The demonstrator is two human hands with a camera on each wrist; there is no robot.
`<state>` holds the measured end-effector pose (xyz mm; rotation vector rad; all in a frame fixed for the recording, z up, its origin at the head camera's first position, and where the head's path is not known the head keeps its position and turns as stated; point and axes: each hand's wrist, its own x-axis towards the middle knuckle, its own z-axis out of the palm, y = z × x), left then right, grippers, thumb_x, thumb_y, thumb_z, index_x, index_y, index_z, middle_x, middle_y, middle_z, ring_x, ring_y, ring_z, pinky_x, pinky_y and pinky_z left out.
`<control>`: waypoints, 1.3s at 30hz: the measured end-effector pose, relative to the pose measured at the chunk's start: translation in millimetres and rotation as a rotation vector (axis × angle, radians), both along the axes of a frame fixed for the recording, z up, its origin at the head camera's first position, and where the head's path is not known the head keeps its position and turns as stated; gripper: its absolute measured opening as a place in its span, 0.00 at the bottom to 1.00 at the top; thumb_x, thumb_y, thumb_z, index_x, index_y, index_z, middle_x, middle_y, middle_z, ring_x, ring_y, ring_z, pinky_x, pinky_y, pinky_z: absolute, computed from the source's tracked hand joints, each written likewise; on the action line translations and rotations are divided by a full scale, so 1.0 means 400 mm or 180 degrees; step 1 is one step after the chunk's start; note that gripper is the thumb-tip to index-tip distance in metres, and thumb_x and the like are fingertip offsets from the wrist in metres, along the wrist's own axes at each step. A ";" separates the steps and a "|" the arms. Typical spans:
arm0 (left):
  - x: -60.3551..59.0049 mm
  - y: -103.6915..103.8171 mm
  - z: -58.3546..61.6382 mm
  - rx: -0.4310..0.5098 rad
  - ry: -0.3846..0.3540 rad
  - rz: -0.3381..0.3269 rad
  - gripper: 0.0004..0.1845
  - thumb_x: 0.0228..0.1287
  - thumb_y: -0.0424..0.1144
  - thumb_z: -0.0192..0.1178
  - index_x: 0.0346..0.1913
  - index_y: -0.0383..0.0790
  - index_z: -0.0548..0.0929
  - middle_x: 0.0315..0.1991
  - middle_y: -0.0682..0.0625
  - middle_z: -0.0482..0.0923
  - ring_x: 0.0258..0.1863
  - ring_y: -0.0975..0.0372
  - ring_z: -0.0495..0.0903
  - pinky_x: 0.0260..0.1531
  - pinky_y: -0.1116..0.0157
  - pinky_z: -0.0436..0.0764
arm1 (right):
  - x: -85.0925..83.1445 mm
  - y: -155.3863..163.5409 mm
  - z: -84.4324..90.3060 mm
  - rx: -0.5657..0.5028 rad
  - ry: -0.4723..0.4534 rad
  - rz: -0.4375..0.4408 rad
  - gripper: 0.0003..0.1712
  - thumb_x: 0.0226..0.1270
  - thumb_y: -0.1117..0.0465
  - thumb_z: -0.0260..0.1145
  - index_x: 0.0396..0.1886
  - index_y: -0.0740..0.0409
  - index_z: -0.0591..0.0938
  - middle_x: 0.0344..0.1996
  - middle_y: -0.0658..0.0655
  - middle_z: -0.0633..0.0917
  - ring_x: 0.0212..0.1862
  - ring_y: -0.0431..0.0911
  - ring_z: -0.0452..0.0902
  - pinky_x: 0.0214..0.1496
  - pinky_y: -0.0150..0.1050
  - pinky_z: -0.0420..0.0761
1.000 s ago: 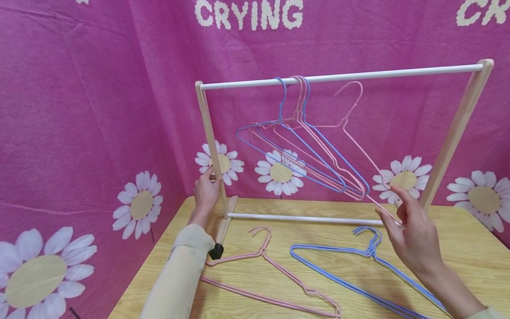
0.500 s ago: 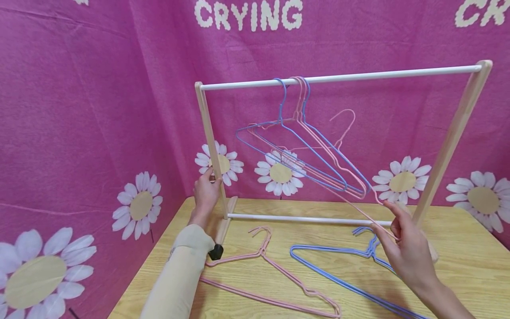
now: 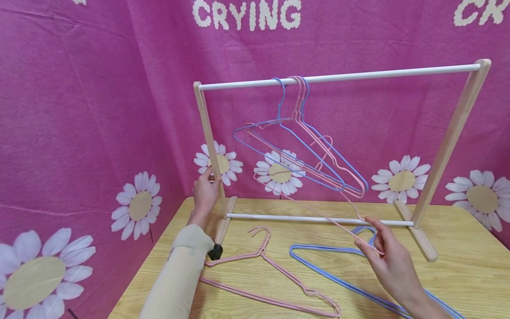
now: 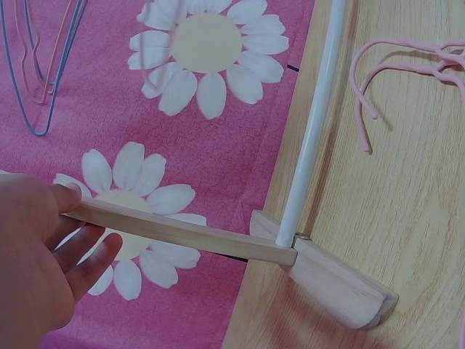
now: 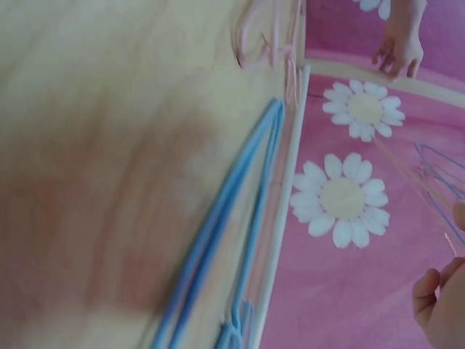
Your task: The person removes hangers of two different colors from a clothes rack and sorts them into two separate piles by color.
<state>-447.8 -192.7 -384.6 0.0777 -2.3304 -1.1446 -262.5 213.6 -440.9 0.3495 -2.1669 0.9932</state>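
My right hand (image 3: 394,266) pinches the lower right corner of a pink wire hanger (image 3: 350,204). This hanger is tilted, its hook below the white top rail (image 3: 378,75) and partly behind the hung hangers. My left hand (image 3: 206,193) holds the rack's left wooden post (image 4: 182,233), thumb side above and fingers curled beneath in the left wrist view. On the rail hang a blue hanger (image 3: 282,99) in front, pink hangers (image 3: 314,133) in the middle and another blue one (image 3: 354,170) behind. In the right wrist view my right hand (image 5: 447,305) shows only at the edge.
Stacked pink hangers (image 3: 284,275) lie at the front of the wooden table (image 3: 458,248). Stacked blue hangers (image 3: 330,272) lie to their right, partly under my right forearm. A lower white bar (image 3: 279,217) joins the rack's feet. A pink flowered cloth (image 3: 99,110) hangs behind.
My right hand has moved down and left with the pink hanger, whose hook has dropped from near rail height to behind the hung hangers. The left hand stays on the post.
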 end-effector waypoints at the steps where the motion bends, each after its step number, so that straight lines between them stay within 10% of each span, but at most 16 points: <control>1: -0.001 0.000 0.000 -0.0009 0.0007 0.0013 0.20 0.66 0.36 0.63 0.61 0.46 0.80 0.45 0.40 0.87 0.47 0.47 0.86 0.53 0.47 0.76 | 0.004 -0.004 -0.004 0.0002 -0.0056 0.0027 0.35 0.56 0.72 0.73 0.64 0.62 0.74 0.24 0.45 0.61 0.22 0.29 0.51 0.19 0.31 0.56; 39: 0.001 -0.003 0.000 0.0037 0.0012 -0.0067 0.18 0.68 0.36 0.62 0.60 0.45 0.81 0.46 0.39 0.87 0.46 0.47 0.86 0.54 0.46 0.77 | 0.113 -0.143 -0.120 -0.0109 -0.0909 0.1297 0.26 0.62 0.67 0.69 0.61 0.60 0.75 0.22 0.40 0.58 0.22 0.24 0.50 0.18 0.26 0.58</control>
